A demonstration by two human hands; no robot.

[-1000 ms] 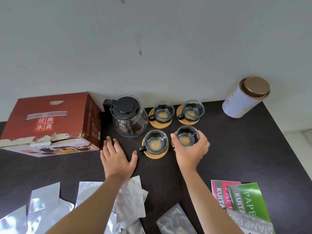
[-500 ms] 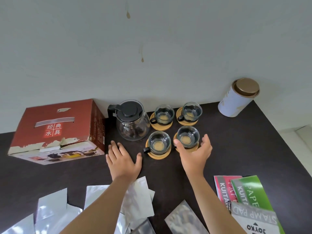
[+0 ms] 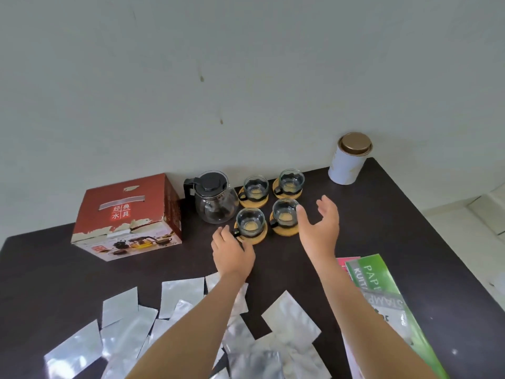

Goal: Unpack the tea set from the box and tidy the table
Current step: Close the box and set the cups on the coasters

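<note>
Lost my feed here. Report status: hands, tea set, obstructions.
Left hand open, flat by front-left cup. Right hand open beside front-right cup. Teapot, four cups out. Foil pouches litter table.

My dark table (image 3: 382,242) carries: box (image 3: 128,217), teapot (image 3: 216,198), four coasters, tin (image 3: 348,160), foil pouches (image 3: 180,296), booklets (image 3: 374,274).

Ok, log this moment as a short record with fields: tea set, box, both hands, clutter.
teapot: glass teapot, black lid, upright beside the box
cups: four glass cups, each on a wooden coaster, two rows
box: red box, left of the teapot
left hand: left hand, at the near-left cup's handle
right hand: right hand, open, beside the near-right cup
clutter: silver pouches, green packet, white tin
</note>
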